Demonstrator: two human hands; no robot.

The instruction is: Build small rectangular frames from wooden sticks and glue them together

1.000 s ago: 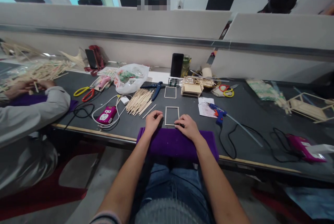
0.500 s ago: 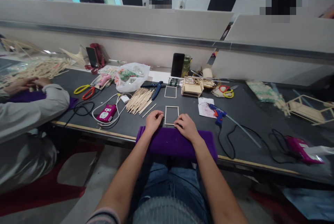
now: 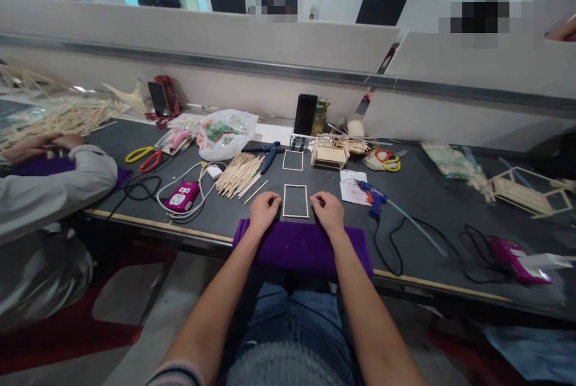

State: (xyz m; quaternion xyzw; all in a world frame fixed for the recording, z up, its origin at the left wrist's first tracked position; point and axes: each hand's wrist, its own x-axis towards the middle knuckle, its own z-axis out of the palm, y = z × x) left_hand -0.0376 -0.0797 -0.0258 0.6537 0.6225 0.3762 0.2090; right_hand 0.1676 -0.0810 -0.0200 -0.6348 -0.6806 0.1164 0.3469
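A small rectangular frame of thin wooden sticks (image 3: 296,217) lies flat on the dark table between my hands. On its left side, a little apart from it, my left hand (image 3: 264,211) rests with curled fingers pressed together. My right hand (image 3: 328,211) is just off the frame's right edge, its fingers closed in a pinch. Whatever either hand may hold is too small or hidden to make out. Farther back lies a second stick frame (image 3: 293,161). A pile of thin wooden sticks (image 3: 240,174) spreads beyond my left hand, with a loose stick (image 3: 256,191) beside it.
A rolled purple cloth (image 3: 301,246) lies at the table edge under my wrists. To the right are a blue glue gun (image 3: 374,195) on paper, scissors (image 3: 387,159) and a stick model (image 3: 329,155). Blue pliers (image 3: 271,156) lie behind the pile. At left, a co-worker's sleeve (image 3: 67,185) rests near a magenta box (image 3: 182,195).
My right hand has let go of the lower right of the near frame and moved slightly right, apart from it. My left hand has stayed almost in place.
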